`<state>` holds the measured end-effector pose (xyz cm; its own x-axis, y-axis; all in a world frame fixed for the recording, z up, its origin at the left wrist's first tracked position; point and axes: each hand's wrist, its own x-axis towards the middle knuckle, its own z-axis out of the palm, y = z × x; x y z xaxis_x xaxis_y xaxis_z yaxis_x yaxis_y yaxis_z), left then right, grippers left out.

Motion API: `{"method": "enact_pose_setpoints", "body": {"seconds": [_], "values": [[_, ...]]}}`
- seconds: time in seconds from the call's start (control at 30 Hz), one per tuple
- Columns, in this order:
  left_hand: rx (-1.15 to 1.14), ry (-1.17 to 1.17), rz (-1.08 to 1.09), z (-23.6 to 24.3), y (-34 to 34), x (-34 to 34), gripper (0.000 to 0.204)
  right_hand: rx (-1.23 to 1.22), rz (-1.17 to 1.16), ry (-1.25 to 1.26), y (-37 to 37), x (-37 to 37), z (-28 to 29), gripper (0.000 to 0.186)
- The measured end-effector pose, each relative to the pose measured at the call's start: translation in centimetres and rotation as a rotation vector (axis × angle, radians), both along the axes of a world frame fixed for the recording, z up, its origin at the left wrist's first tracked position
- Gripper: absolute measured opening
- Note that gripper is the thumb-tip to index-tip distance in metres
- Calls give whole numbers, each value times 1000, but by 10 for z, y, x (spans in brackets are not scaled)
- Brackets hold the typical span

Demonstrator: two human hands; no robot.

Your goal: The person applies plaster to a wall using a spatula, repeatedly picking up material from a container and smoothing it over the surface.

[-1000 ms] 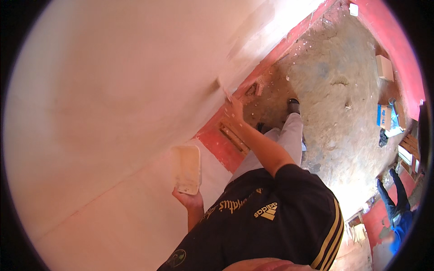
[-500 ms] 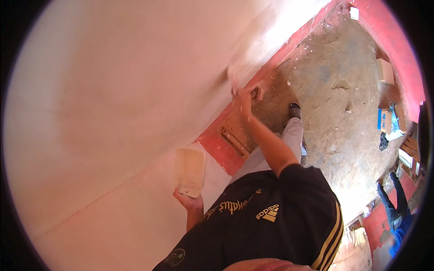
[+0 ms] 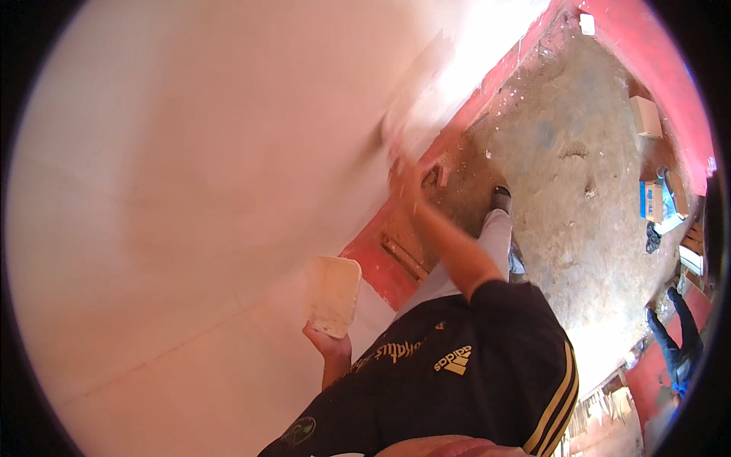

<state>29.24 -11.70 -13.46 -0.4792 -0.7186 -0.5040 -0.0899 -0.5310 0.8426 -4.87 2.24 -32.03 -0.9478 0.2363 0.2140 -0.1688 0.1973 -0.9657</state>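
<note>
My left hand (image 3: pixel 330 343) grips the lower end of a shallow, cream-coloured rectangular tub (image 3: pixel 336 293); whitish smears mark the tub near my fingers. My right arm reaches out to the large pale wall (image 3: pixel 228 167). At its end my right hand (image 3: pixel 405 169) is smeared by motion, closed around a pale, blurred thing (image 3: pixel 390 137) against the wall surface. The kind of that thing cannot be made out. A darker, damp-looking patch (image 3: pixel 419 72) shows on the wall just beyond it.
A red band (image 3: pixel 381 266) runs along the wall's foot, with wooden pieces (image 3: pixel 403 257) beside it. The rough floor (image 3: pixel 563 198) carries pale specks. Cardboard boxes (image 3: pixel 647 116) and a blue-and-brown box (image 3: pixel 652 201) stand at the right. Another person's dark-trousered legs (image 3: pixel 678 339) show at lower right.
The tub and my left hand have shifted slightly right and down in the picture. My right hand stays at the wall, more blurred now. The view has tilted a little.
</note>
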Motion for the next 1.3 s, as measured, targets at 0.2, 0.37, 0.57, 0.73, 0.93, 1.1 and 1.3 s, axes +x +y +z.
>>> {"method": "enact_pose_setpoints", "body": {"seconds": [0.2,0.37,0.57,0.73,0.93,1.1,1.3], "values": [[-49,2,-22,10,-5,-4,48,-94,78,-1,51,10,-49,28],[-49,42,-58,-4,-22,21,49,-129,-261,-102,116,-129,-21,25],[-24,55,18,-1,-6,9,52,-82,114,-27,-12,38,-7,21],[-31,-14,-3,11,-1,-6,50,-197,70,-53,63,18,-73,18],[9,-25,-74,5,-9,-5,48,-156,-247,-187,102,-117,-26,23],[-28,14,-63,20,6,-19,48,-145,105,-75,4,30,5,37],[-52,-1,-56,27,9,-24,49,-145,-137,-172,106,-69,-64,36]]}}
